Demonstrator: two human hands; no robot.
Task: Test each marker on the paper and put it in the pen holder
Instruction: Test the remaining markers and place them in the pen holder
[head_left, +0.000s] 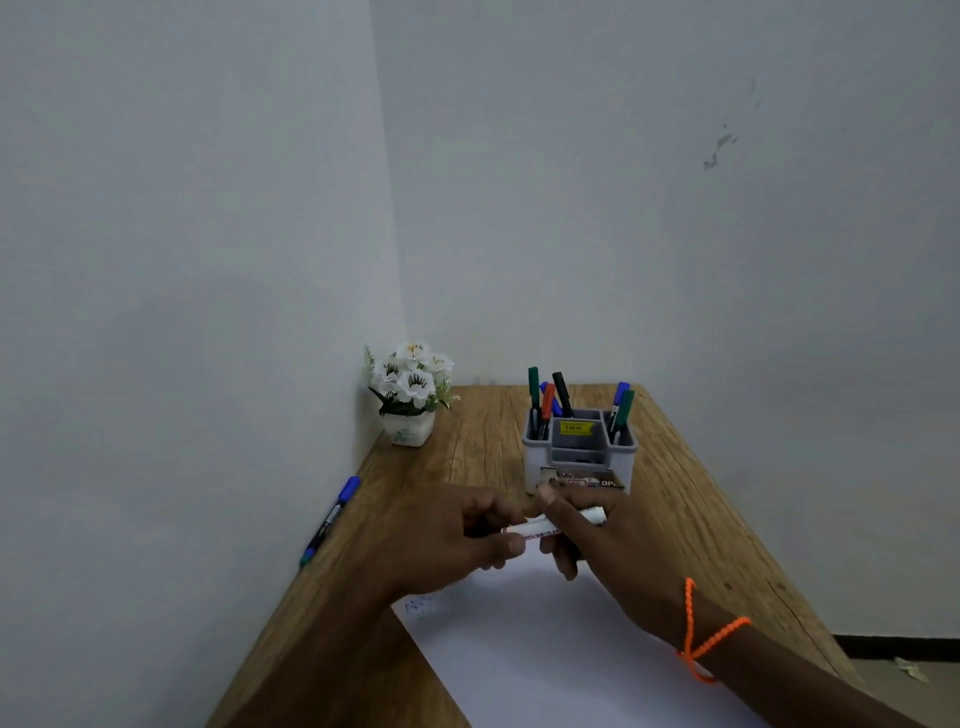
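Both my hands hold one white-barrelled marker level above the far edge of the white paper. My left hand grips its left end, and my right hand grips its right part; the tip and cap are hidden by fingers. Just behind them stands the grey pen holder with several markers upright in its compartments. Two more markers lie end to end along the table's left edge by the wall: a blue one and one with a green cap. Faint blue scribbles mark the paper's left corner.
The wooden table sits in a room corner, walls at left and behind. A small white pot of white flowers stands at the back left. An orange cord circles my right wrist. A pack of something lies in front of the holder.
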